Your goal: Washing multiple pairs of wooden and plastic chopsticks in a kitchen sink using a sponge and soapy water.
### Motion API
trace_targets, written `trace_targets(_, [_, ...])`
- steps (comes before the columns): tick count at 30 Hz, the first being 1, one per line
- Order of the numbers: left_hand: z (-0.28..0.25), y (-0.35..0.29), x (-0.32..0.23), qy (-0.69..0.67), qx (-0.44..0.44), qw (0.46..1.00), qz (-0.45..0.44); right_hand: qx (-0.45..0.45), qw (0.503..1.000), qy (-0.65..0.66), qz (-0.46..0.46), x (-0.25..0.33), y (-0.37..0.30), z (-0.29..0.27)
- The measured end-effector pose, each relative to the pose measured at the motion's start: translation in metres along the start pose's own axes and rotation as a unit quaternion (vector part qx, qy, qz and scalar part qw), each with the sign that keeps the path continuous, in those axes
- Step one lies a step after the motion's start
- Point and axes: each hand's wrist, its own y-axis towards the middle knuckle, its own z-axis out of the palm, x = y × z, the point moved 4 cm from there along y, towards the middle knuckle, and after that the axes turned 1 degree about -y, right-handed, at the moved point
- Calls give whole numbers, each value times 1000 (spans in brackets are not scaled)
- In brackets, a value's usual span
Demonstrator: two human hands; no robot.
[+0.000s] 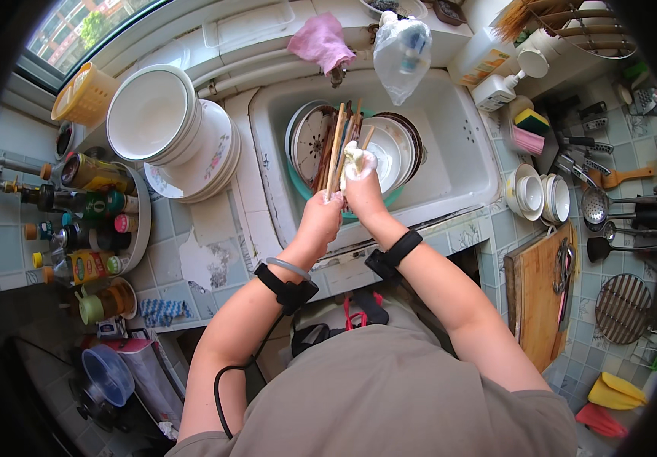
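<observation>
Over the sink, my left hand is closed around the lower ends of a bundle of wooden chopsticks, some pale and some dark, which point away from me. My right hand grips a white, foamy cloth against the right side of the bundle. Its fingers are partly hidden by the cloth and suds. Beneath the hands, a green basin in the sink holds white bowls on the right and plates or bowls with dark patterns on the left.
Stacked bowls and floral plates stand left of the sink. A pink cloth hangs on the faucet, beside a clear plastic bag. To the right are a soap bottle, sponges, small bowls and a cutting board.
</observation>
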Motion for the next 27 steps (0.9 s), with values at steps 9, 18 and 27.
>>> trace_targets(9, [3, -28, 2, 39, 51, 997, -37, -69, 992, 109, 18, -16, 70, -46])
trace_targets(18, [-2, -4, -7, -44, 23, 999, 4, 129, 963, 233, 45, 14, -13, -2])
trace_targets(27, [16, -21, 0, -24, 44, 998, -24, -74, 992, 106, 10, -8, 51, -29])
